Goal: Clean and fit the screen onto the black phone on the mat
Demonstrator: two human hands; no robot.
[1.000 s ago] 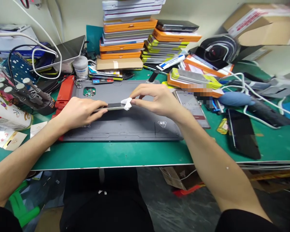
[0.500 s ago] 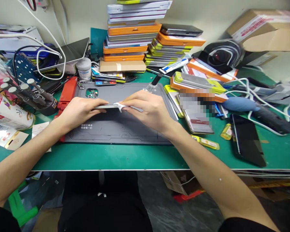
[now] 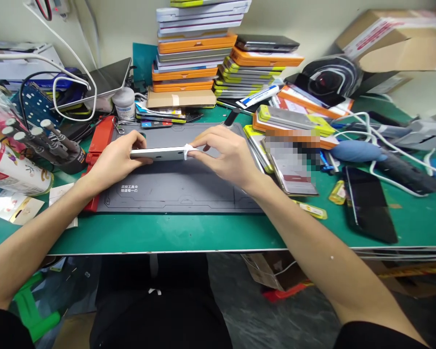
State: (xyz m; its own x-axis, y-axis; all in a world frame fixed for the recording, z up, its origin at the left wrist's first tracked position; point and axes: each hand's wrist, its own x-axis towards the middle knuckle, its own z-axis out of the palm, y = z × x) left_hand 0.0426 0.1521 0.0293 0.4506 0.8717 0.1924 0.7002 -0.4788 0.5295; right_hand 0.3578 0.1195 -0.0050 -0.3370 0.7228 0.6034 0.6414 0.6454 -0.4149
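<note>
Above the grey work mat (image 3: pixel 189 189), a thin silver phone (image 3: pixel 163 154) is held edge-on, its narrow side facing me. My left hand (image 3: pixel 118 155) is closed around its left end, fingers above and thumb below. A small white wipe (image 3: pixel 188 150) wraps the phone's right end, pinched between the thumb and fingers of my right hand (image 3: pixel 225 152). Most of the phone's flat faces cannot be seen from this angle. Behind my right hand a dark-capped bottle (image 3: pixel 231 116) partly shows.
A red clamp-like holder (image 3: pixel 98 155) lines the mat's left side, near a screwdriver stand (image 3: pixel 70 157). Stacked phone-part boxes (image 3: pixel 192 46) rise at the back. On the right lie more boxes (image 3: pixel 294 121), a black phone (image 3: pixel 370 203) and a blue-and-black tool (image 3: pixel 359 150).
The phone has tilted so that more of its side edge shows. My left fingers have curled back toward its left end, and the wipe has shifted slightly right with my right hand.
</note>
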